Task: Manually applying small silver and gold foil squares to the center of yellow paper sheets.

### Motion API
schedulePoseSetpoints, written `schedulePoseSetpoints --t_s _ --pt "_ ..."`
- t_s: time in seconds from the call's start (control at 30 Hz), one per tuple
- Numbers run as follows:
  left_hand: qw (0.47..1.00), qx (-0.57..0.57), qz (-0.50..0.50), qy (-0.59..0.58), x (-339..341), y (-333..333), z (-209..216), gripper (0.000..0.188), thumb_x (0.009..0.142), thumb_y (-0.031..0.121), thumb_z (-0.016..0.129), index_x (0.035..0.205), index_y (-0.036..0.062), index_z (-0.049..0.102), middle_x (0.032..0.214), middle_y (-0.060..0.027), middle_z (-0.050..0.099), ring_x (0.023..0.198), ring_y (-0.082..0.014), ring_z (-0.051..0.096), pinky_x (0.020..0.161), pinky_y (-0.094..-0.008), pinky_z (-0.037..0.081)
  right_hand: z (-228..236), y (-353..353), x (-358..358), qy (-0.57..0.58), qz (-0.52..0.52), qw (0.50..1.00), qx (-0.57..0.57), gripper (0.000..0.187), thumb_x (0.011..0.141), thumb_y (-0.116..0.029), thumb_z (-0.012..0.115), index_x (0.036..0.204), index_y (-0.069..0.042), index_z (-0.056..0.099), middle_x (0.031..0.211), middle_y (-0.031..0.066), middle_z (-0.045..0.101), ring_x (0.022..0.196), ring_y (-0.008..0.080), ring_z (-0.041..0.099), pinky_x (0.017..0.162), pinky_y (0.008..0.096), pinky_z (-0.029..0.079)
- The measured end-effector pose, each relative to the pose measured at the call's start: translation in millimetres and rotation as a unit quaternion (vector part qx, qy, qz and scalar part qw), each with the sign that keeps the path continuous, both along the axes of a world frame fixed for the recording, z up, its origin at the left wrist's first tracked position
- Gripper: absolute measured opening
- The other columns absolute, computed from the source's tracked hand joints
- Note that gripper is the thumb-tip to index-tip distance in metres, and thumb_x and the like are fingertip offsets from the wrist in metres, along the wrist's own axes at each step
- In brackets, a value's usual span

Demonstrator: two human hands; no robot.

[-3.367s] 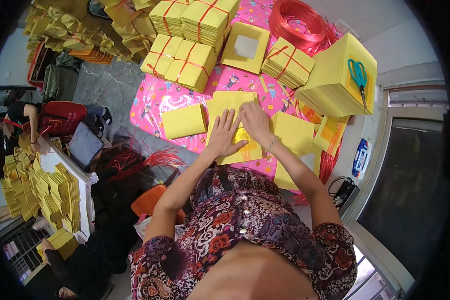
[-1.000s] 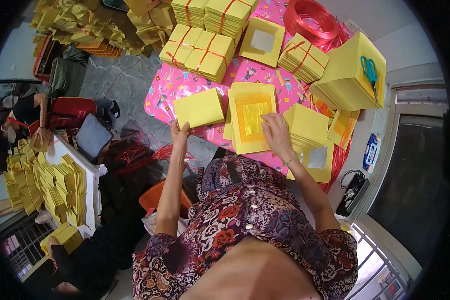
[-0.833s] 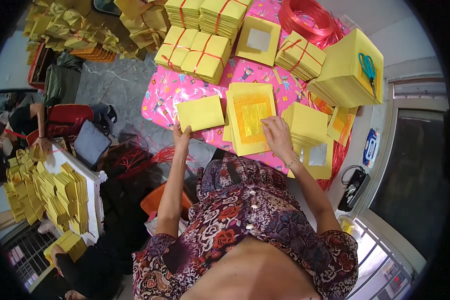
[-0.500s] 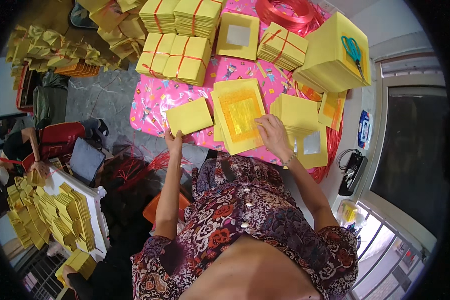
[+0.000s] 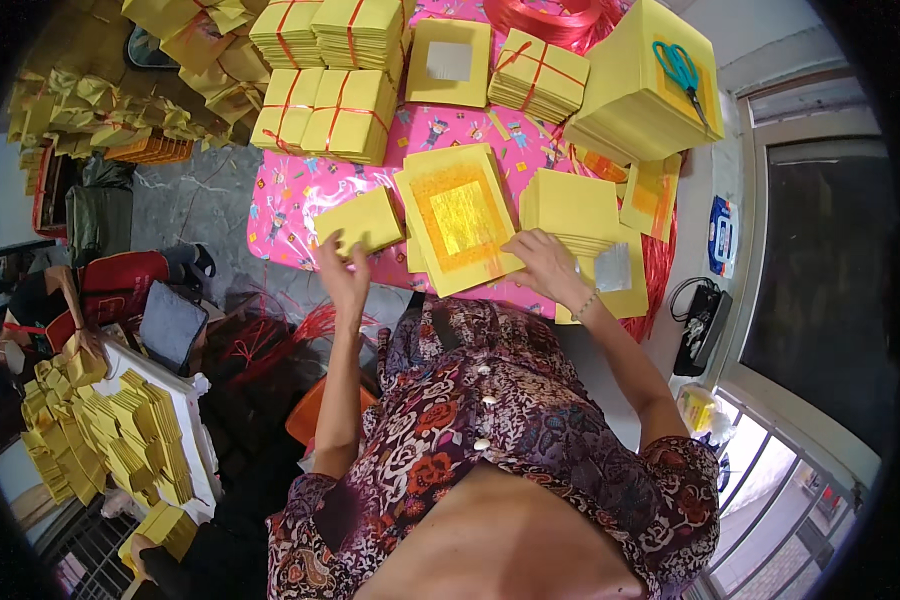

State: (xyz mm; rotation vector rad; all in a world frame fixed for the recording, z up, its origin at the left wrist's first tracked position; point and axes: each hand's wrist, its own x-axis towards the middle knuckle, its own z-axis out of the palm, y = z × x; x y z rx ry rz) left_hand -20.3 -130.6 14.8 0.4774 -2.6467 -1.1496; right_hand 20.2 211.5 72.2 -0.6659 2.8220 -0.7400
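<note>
A stack of yellow paper sheets, its top sheet (image 5: 462, 218) printed with an orange border around a gold foil square, lies on the pink patterned table cover. My right hand (image 5: 550, 268) rests its fingertips on that sheet's right edge, thumb and forefinger apart, not gripping it. To the left lies a plain folded yellow paper (image 5: 362, 220). By its lower left edge my left hand (image 5: 343, 280) is open with fingers spread, and I cannot tell whether a fingertip touches the paper. Right of the printed sheet sits a pile of plain yellow paper (image 5: 575, 210), next to a sheet with a silver square (image 5: 615, 268).
Bundles of yellow paper (image 5: 350, 115) tied with red ribbon stand at the back left. Teal scissors (image 5: 680, 70) lie on a tall paper stack (image 5: 610, 110) at the back right. Red plastic ribbon (image 5: 560, 17) is coiled behind. Another person's hand (image 5: 150, 550) holds yellow paper at lower left.
My left hand has let go of the folded paper, and its fingers have spread. My right hand has shifted down along the printed sheet's edge. The whole view has shifted slightly.
</note>
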Motion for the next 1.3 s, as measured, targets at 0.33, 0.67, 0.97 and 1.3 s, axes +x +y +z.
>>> schedulePoseSetpoints --t_s 0.33,0.67,0.97,1.3 --pt "0.867 -0.019 -0.496 0.037 24 85 39 0.041 0.071 0.024 0.079 0.104 0.0082 0.062 0.094 -0.0109 0.059 0.088 -0.0305 0.057 0.078 -0.0408 0.048 -18 5 -5 0.022 0.068 0.997 0.011 0.041 0.067 -0.017 0.077 0.103 -0.009 0.059 0.102 0.0055 0.055 0.102 0.025 0.053 0.087 0.0379 0.045" --pt "0.883 -0.018 -0.468 -0.02 26 89 24 0.025 0.076 0.024 0.075 0.092 0.0062 0.066 0.087 -0.01 0.06 0.084 -0.0308 0.057 0.074 -0.0424 0.047 -20 9 -14 -0.015 0.074 0.996 -0.057 0.014 0.084 -0.02 0.066 0.085 -0.005 0.066 0.087 0.0073 0.061 0.09 0.0256 0.058 0.078 0.0379 0.049" --pt "0.902 0.081 -0.401 -0.138 19 90 15 0.019 0.078 0.024 0.073 0.08 0.0051 0.072 0.077 -0.0102 0.067 0.073 -0.0244 0.064 0.067 -0.0355 0.05 -20 5 -15 -0.06 0.021 0.996 -0.068 0.02 0.088 -0.022 0.062 0.085 -0.003 0.067 0.086 0.0088 0.06 0.09 0.0275 0.057 0.08 0.0389 0.047" --pt "0.9 0.096 -0.377 -0.194 14 92 16 0.019 0.077 0.026 0.073 0.08 0.0076 0.074 0.075 -0.0094 0.069 0.067 -0.0205 0.066 0.062 -0.0334 0.051 -19 3 -18 -0.072 0.012 0.995 -0.062 0.024 0.089 -0.025 0.06 0.083 -0.002 0.067 0.085 0.0102 0.059 0.09 0.0282 0.058 0.08 0.0401 0.047"
